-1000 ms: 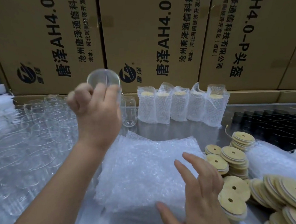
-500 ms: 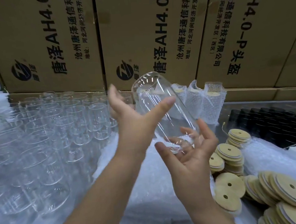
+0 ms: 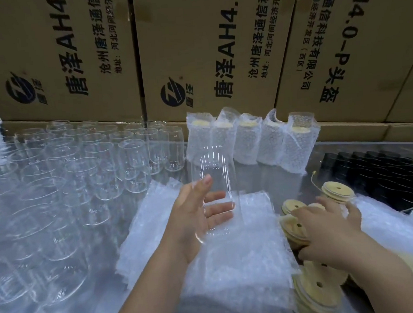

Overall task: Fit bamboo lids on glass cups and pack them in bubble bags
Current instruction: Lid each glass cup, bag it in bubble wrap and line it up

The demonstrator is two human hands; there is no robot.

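My left hand (image 3: 192, 222) grips a clear glass cup (image 3: 214, 177) and holds it upright above a stack of flat bubble bags (image 3: 246, 265) in the middle of the table. My right hand (image 3: 331, 233) reaches to the right, its fingers spread over the stacks of round bamboo lids (image 3: 294, 226). The hand is blurred and I see no lid lifted. More bamboo lids (image 3: 338, 190) stand just behind it, and others (image 3: 317, 292) lie under my right wrist.
Several empty glass cups (image 3: 85, 163) crowd the left of the table. Packed cups in bubble bags (image 3: 248, 141) stand in a row at the back. Cardboard cartons (image 3: 194, 48) form a wall behind. Black items (image 3: 383, 172) lie at the far right.
The left hand has lowered the cup and turned it upright. The right hand has left the cup's bottom and moved right onto the bamboo lids.
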